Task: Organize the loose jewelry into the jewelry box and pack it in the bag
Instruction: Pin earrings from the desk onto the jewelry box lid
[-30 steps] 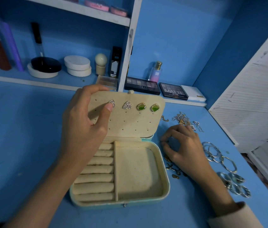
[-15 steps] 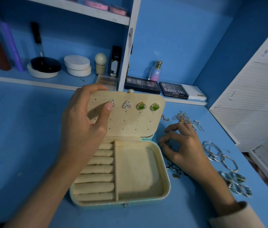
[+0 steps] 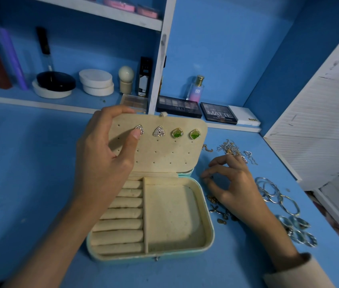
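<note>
The left hand grips the upper left corner of the raised lid of the jewelry box, fingers curled over its top edge and the thumb pressed on the lid's inner face, touching the first of two triangular stud earrings. Two green stud earrings sit in the same top row to their right. The right hand hovers just beside the box on the blue table, fingers loosely curved with thumb and forefinger close together; whether they pinch anything cannot be told. The box lies open in front of the person, its ring rolls on the left and a bare compartment on the right. Small gold pieces lie under the wrist, a tangle of chains beyond the fingertips, and silver bangles farther right. Eyeshadow palettes rest on the shelf behind.
</note>
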A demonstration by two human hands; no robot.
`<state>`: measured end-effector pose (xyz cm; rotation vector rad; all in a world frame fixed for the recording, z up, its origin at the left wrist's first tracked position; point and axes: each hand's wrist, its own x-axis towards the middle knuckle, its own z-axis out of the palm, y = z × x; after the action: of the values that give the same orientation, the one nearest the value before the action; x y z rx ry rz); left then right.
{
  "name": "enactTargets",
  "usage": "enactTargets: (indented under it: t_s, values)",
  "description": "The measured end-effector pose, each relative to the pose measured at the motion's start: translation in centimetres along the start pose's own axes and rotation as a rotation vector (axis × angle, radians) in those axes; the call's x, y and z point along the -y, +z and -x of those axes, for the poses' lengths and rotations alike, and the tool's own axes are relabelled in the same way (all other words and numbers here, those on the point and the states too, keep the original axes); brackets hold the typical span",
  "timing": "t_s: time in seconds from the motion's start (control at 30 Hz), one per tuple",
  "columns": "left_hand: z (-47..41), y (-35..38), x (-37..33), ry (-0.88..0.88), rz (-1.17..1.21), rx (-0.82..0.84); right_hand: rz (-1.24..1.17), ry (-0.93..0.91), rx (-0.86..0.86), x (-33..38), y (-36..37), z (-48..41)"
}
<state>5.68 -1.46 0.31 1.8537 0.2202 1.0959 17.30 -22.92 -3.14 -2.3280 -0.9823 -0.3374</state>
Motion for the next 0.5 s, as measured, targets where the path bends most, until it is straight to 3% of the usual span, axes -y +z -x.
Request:
enactTargets:
  t_s: [0.5]
  values:
    - [0.02, -0.04, -0.02, -0.005, -0.003, 0.003, -0.004, -0.006, 0.022, 0.2, -0.03, 0.1]
